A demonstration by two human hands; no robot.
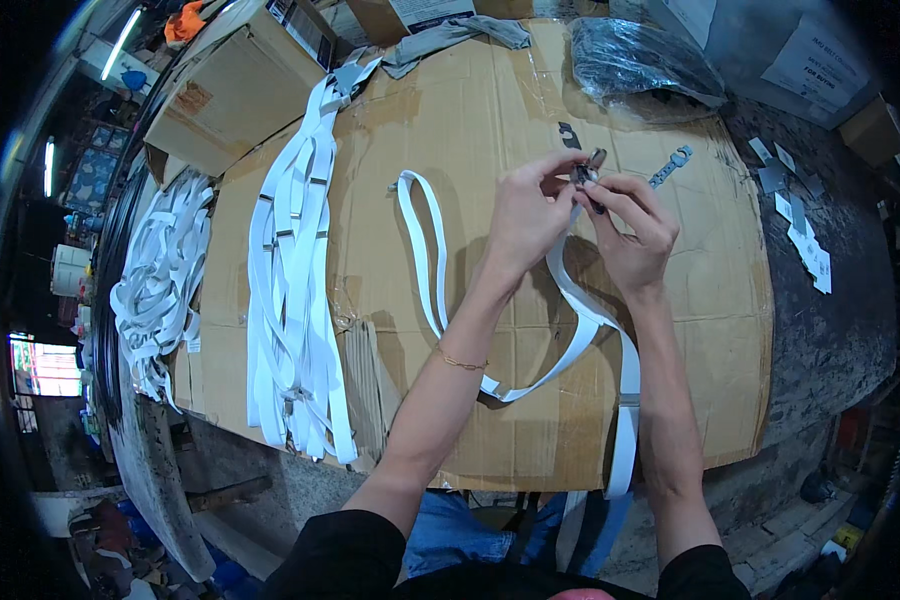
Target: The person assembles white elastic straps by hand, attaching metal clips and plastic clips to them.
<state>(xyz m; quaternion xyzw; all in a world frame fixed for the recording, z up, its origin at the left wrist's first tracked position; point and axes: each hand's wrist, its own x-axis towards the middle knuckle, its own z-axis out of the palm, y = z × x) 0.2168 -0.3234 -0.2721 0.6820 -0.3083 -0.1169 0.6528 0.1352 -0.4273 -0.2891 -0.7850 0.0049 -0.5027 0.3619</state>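
Observation:
My left hand [526, 210] and my right hand [634, 232] meet above the flattened cardboard sheet [470, 120], both pinching a small metal clip [588, 170] at the end of a white elastic strap [422, 250]. The strap loops away to the left over the cardboard, comes back under my forearms, and one end hangs over the near edge by my right arm. A second metal clip piece [670, 166] lies on the cardboard just right of my hands.
A bundle of finished white straps [295, 270] lies left of the loop. A tangled heap of white elastic [160, 280] sits at the far left. A cardboard box [240, 85] stands at the back left, a black plastic bag [635, 60] at the back right, several small metal plates [795, 200] at the right.

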